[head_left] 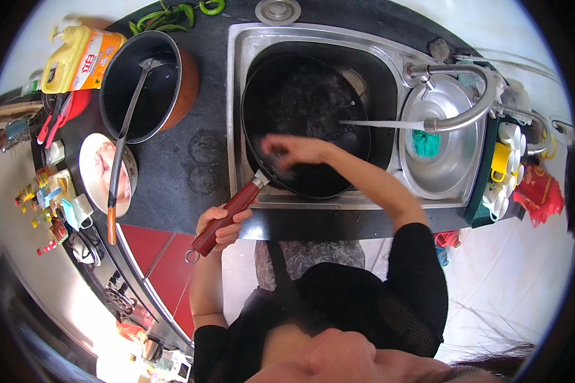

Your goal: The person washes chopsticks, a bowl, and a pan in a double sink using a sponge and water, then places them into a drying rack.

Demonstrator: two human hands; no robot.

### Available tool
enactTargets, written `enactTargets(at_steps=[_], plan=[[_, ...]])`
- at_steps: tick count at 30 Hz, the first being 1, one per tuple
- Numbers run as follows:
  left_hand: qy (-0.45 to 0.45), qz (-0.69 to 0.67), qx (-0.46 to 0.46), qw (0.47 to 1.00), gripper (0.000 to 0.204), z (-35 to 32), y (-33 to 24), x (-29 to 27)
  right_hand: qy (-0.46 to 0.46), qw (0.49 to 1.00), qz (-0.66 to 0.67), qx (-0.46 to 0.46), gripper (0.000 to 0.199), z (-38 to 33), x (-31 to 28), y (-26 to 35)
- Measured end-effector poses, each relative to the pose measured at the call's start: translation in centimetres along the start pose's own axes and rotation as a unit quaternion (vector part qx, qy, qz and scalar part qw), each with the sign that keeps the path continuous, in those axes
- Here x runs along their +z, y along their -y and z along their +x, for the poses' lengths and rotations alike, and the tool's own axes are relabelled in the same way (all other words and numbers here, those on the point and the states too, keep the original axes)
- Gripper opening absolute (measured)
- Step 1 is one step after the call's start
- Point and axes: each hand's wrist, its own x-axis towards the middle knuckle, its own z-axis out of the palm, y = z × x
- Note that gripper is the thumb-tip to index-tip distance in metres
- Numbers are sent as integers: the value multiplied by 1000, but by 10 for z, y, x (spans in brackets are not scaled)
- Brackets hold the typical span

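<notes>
A black frying pan (326,153) sits in the left basin of the steel sink (236,127). Wrapped round its reddish-brown handle (241,199) is my left hand (216,228), by the front edge of the counter. My right hand (291,150) reaches over the pan's left inner side, its fingers smeared by motion. Whether those fingers touch the pan or hold anything cannot be made out. Water (380,124) streams leftward from the curved metal faucet (485,105) into the pan, where the surface looks wet and rippled.
Left of the sink stand a deep pot (182,89) with a long spatula (129,108) across it, and a bowl (86,169) of raw meat. Green peppers (166,18) lie behind. A green scrubber (426,143) rests in the right basin; cups (501,163) stand beyond.
</notes>
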Motion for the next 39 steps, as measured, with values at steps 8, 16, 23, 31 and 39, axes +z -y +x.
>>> enactTargets(at_steps=[8,16,23,31,39], plan=[[13,17,-13,1000,59,5,3,4,-213,739,-580,270,39,-60,-107,-88],[-2,6,18,1000,60,1,5,3,126,936,-275,180,40,-76,-79,-79],[-23,10,15,1000,59,8,12,15,-301,806,-438,261,55,3,-5,-56],[-45,62,43,996,58,6,21,31,168,982,67,51,43,-63,5,-4],[-28,59,8,998,59,6,15,24,-416,661,-592,199,30,-18,-100,-90]])
